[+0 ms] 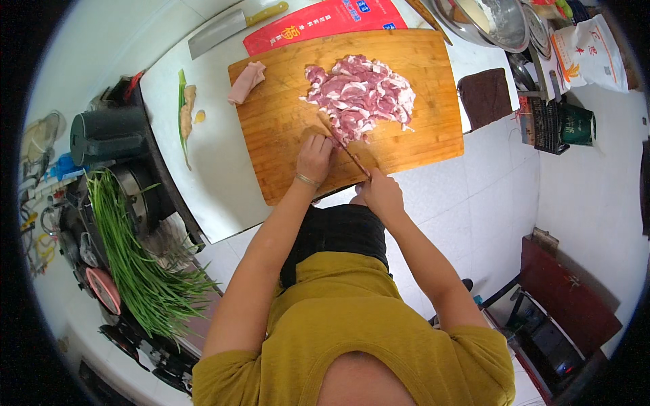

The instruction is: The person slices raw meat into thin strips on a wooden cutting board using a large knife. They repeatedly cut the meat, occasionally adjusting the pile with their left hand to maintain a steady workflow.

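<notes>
My right hand [382, 196] is closed round the handle of a knife [351, 153], whose blade shows nearly edge-on and slants up and left over the wooden cutting board [433, 139]. Just left of the blade, my left hand [315, 160] rests on the board with its fingers curled. A bit of raw meat [336, 143] shows at those fingertips; the rest is hidden under them. Beyond both hands lies a pile of sliced raw meat [362, 91], pink with white fat. A pale pink chunk [248, 82] sits at the board's far left corner.
A cleaver [227, 30] with a yellow handle and a red packet [318, 27] lie behind the board. Left are a green onion [183, 122] and ginger [188, 101]. Green chives [135, 257] hang at the left; metal bowls [497, 24] and a dark brown cloth [485, 98] are right.
</notes>
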`<state>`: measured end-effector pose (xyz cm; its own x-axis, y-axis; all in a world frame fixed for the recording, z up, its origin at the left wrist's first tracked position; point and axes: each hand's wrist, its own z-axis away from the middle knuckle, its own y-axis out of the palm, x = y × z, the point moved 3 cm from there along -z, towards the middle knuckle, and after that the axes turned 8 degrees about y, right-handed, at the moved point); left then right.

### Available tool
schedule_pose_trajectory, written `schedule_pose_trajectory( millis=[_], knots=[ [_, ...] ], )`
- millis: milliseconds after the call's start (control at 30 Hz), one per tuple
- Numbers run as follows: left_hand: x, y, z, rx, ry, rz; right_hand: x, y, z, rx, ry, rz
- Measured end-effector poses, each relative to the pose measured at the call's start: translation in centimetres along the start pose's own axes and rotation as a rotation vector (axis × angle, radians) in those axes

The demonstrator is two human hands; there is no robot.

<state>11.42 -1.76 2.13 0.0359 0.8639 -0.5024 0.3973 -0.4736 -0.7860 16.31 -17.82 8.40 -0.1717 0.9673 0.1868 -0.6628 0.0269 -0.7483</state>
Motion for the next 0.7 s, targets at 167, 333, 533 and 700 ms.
schedule_pose_trajectory(
  millis=[167,333,533,700],
  knots=[
    [0.4,0.4,0.4,-0.033,0.036,0.019,-0.4,1.6,-0.2,-0.037,-0.031,-0.018],
    [0.7,0.5,1.3,-0.033,0.12,-0.008,1.1,3.0,-3.0,0.035,-0.068,-0.011],
    [1.0,0.6,1.5,0.022,0.09,-0.008,2.4,1.6,-2.3,0.073,-0.036,-0.004],
    [1.1,0.7,1.4,-0.009,0.1,0.036,1.3,2.8,-2.6,0.031,-0.103,0.076]
  ],
)
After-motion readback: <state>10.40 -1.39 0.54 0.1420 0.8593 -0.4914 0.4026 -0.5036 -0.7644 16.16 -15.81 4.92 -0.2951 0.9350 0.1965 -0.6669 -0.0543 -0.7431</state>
